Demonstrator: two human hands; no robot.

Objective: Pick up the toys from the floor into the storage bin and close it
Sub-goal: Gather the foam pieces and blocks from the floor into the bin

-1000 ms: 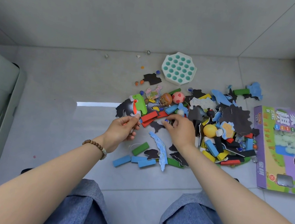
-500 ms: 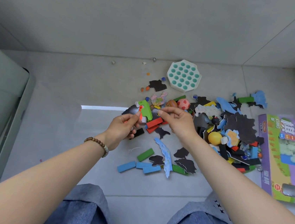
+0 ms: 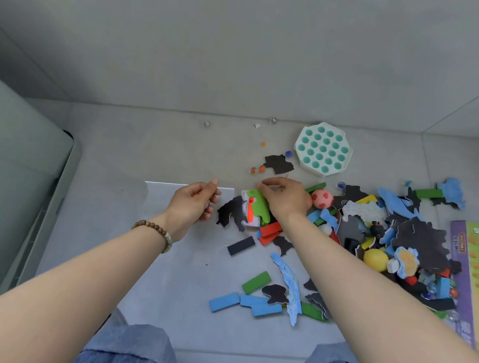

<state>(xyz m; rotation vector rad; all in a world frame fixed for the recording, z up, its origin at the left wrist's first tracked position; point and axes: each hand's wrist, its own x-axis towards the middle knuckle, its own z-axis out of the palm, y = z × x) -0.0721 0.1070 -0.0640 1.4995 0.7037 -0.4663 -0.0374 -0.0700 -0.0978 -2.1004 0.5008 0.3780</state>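
Colourful toys (image 3: 419, 243) heaped on floor (image 3: 191, 280), right; grey-green storage bin (image 3: 8, 185) far left.

Soft, even light, faint shadows; a bright glare strip crosses the floor (image 3: 161, 148); straight lines bow toward the edges.

A plain grey wall (image 3: 247, 48) is seen across the top of the view, and a faint diagonal joint is visible in it at the upper right. A bracelet (image 3: 151, 225) of brown wooden beads, with one paler bead among them, is worn on the left wrist. Blue denim trouser legs (image 3: 129, 351) are seen at the bottom edge, one at each side, well apart. A narrow bright strip of light (image 3: 163, 183) is cast across the floor (image 3: 186, 318).
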